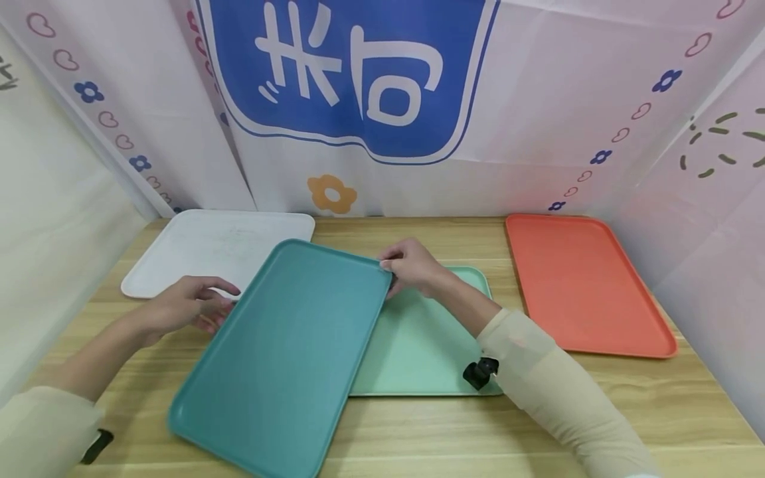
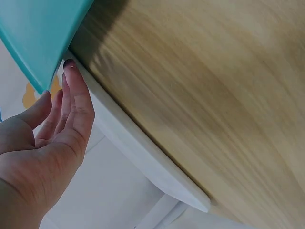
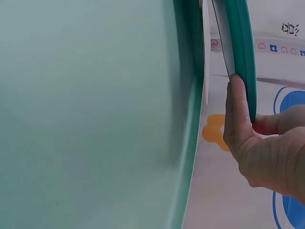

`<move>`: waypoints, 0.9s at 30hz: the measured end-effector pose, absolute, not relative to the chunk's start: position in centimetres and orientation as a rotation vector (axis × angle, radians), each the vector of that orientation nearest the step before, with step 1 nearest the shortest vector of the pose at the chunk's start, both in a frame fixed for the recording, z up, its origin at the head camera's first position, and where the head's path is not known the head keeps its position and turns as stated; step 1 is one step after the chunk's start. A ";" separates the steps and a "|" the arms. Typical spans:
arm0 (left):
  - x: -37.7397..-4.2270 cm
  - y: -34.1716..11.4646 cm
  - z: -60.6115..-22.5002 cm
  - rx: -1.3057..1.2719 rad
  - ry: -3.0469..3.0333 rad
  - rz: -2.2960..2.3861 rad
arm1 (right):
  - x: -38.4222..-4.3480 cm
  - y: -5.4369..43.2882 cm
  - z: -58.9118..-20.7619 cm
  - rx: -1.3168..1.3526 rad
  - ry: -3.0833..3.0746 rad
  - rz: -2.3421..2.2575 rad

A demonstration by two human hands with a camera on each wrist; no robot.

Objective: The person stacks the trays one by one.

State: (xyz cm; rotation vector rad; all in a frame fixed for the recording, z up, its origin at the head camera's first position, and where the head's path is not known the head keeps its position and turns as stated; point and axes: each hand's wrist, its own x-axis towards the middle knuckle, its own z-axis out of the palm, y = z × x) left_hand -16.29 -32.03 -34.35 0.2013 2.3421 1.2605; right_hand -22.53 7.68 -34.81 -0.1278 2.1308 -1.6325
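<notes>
A teal tray (image 1: pixel 283 352) is held tilted over the table, its far right corner pinched between the thumb and fingers of my right hand (image 1: pixel 414 267). The right wrist view shows that grip on the rim of the teal tray (image 3: pixel 242 52) from the side. My left hand (image 1: pixel 190 304) is at the tray's left edge, fingers loosely extended; in the left wrist view its thumb is close to the teal rim, and whether it touches I cannot tell. A mint green tray (image 1: pixel 418 352) lies flat on the table, partly covered by the teal one and my right arm.
At the back left a white tray (image 1: pixel 209 249) lies near my left hand. An orange-red tray (image 1: pixel 586 285) lies at the right. Beneath them is a wooden table (image 1: pixel 412 438), with a printed cloth (image 1: pixel 526 133) hanging behind it and cloth walls at both sides.
</notes>
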 end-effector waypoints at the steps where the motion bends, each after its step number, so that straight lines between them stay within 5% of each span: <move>1: -16.3 -31.9 -34.4 0.203 2.336 1.264 | -22.6 7.9 -34.9 -0.121 2.131 -1.637; 27: -17.7 -28.8 -35.2 0.210 2.259 1.304 | -23.2 12.7 -35.1 -0.028 2.169 -1.702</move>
